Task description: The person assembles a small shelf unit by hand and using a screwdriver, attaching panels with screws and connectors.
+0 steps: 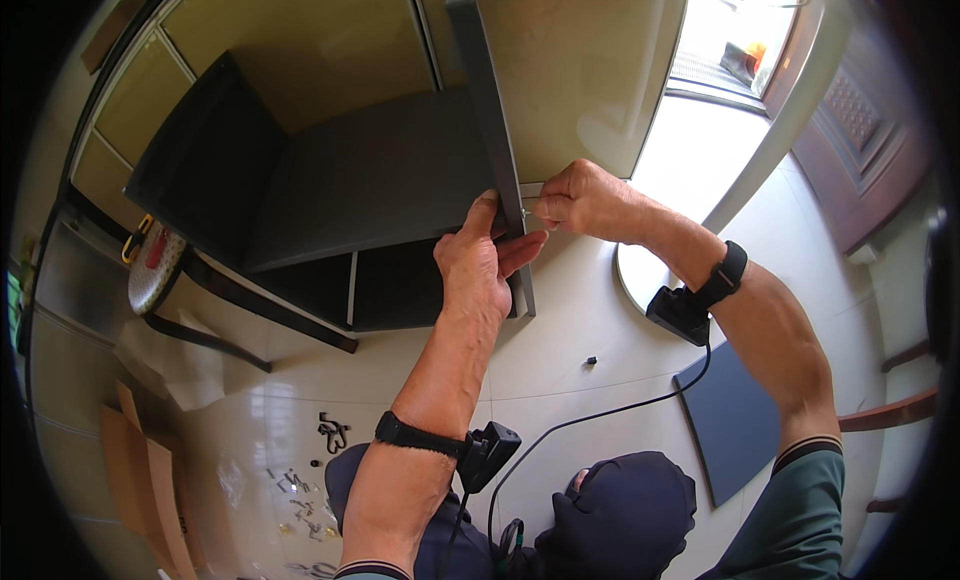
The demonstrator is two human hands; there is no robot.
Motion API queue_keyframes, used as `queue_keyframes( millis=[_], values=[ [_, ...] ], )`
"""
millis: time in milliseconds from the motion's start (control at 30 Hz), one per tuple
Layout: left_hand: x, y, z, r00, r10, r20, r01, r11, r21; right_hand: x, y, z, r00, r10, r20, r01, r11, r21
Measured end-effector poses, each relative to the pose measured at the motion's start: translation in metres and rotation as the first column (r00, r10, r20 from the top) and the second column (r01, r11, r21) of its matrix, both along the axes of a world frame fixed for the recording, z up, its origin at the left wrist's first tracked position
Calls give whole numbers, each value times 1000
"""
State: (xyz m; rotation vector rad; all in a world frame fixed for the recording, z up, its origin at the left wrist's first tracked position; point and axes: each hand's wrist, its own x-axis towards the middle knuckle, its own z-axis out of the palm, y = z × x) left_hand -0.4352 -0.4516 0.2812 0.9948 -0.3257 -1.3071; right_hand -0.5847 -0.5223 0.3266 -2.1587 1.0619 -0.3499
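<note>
A dark grey cabinet, partly assembled from flat boards, stands in front of me. At its right side is an upright side panel. My left hand is closed around this panel's near edge, thumb by the shelf inside and fingers reaching to the outer face. On the outer side, my right hand pinches a small shiny metal piece against the panel. Its exact kind is too small to make out, and the fingers hide part of it.
A grey board lies on the floor at right, near a round white base. Loose metal fittings and a small black piece are on the tiles. A stool and cardboard box stand left. A black cable trails from my right wrist.
</note>
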Motion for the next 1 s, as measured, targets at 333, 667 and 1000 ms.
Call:
queue_keyframes(
  millis=[333, 667, 1000],
  values=[
    [-3, 0, -6, 998, -62, -12, 62, 998, -1, -28, 15, -20, 991, 41, 129, 4, 944, -330],
    [-7, 4, -6, 999, -38, -26, 40, 995, 89, -87, 159, -205, 906, -316, 282, 239, 931, 277],
    [16, -1, -18, 995, -74, 65, 74, 997, 12, -91, 269, -325, 987, -157, -44, 164, 947, 277]
  ],
)
